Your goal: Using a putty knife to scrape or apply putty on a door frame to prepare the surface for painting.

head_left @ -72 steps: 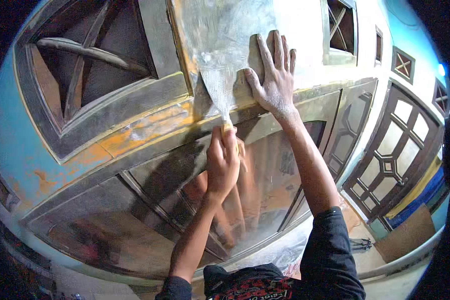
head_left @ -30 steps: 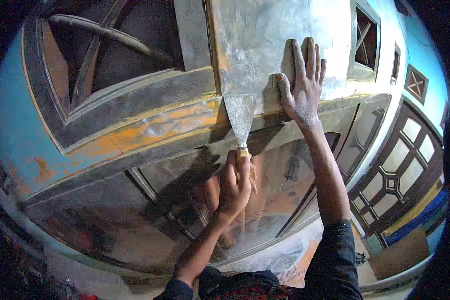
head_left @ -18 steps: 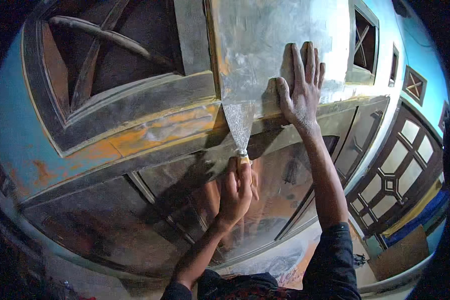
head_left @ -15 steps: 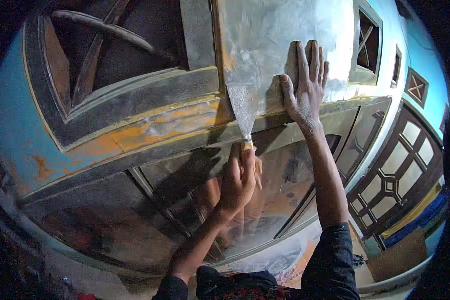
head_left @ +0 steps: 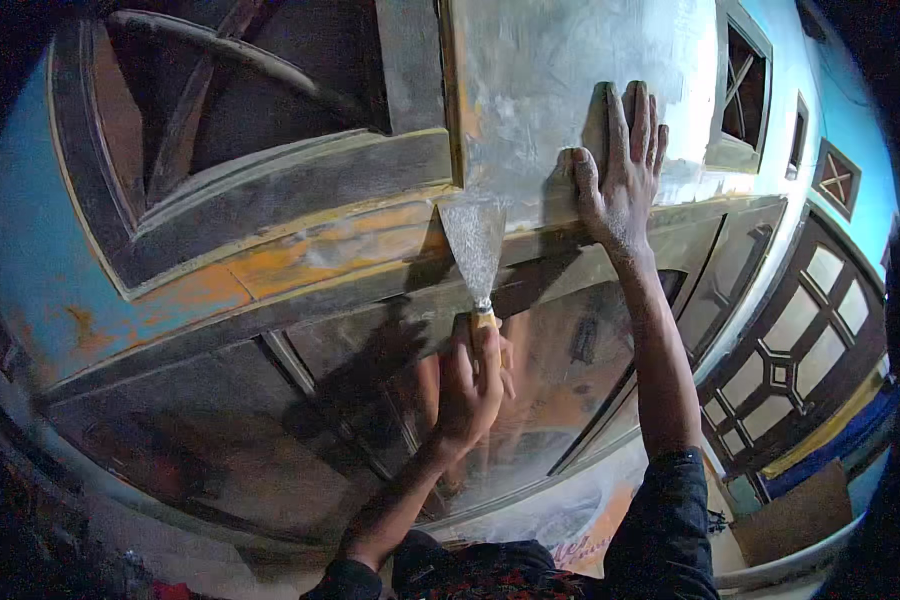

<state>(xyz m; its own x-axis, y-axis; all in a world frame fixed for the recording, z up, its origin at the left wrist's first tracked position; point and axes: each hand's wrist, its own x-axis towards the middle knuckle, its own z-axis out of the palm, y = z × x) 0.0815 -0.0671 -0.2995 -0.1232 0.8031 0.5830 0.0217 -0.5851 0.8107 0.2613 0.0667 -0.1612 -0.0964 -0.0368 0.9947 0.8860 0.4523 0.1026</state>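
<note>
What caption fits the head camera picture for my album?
Left hand gripping a scraper by its handle, right hand flat against the wall.

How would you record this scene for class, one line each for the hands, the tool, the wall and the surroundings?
Left hand: grips the handle of the scraper
Right hand: laid on the pale wall, thumb apart, wrist dusty
Scraper: blade upward, flaring toward its tip; contact unclear
Wall: pale area above an orange-patched strip; blue at far left
Surroundings: glass pane below; dark door at right

Dust-speckled metal scraper blade
</note>
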